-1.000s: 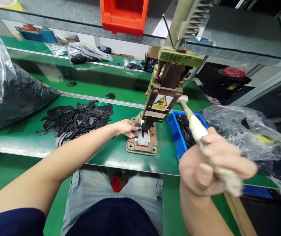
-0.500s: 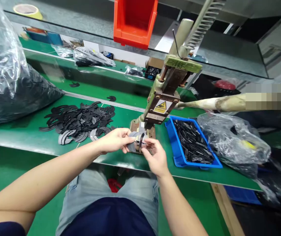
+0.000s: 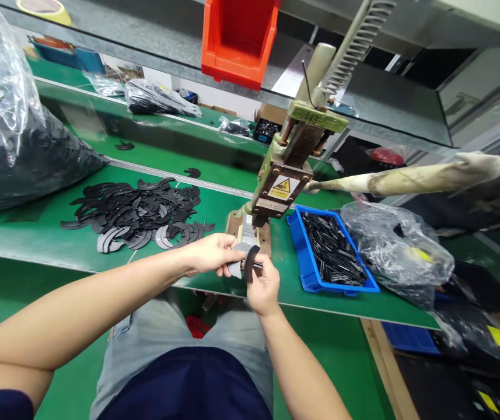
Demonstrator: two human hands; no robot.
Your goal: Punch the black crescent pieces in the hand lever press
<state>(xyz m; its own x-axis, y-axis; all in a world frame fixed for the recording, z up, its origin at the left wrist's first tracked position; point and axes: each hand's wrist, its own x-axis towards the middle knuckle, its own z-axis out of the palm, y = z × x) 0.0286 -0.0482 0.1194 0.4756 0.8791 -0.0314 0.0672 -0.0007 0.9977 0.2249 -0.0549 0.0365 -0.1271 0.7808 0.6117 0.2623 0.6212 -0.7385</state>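
Observation:
My left hand (image 3: 212, 255) is closed, its thumb and fingers pinching a grey curved plastic piece (image 3: 235, 268). Against that piece stands a dark crescent-shaped piece (image 3: 251, 265), its flat side turned toward my right hand (image 3: 265, 287). The right fingers are closed around a small black strip (image 3: 257, 265) that sticks out by the crescent; how these parts join is hidden by the fingers. Both hands are just in front of the base (image 3: 265, 236) of a hand press (image 3: 282, 186). Left of it lies a heap of black and grey curved pieces (image 3: 140, 210).
A blue tray (image 3: 304, 265) of thin black strips stands right of the press, beside a clear plastic bag (image 3: 401, 245). The press lever (image 3: 407, 179) reaches right. A large bag of black parts (image 3: 26, 151) fills the left. An orange bin (image 3: 236, 67) is above.
My right hand has closed from loosely spread fingers to a grip on the strip. Both hands have drawn slightly toward me, off the press base. The view has shifted a little.

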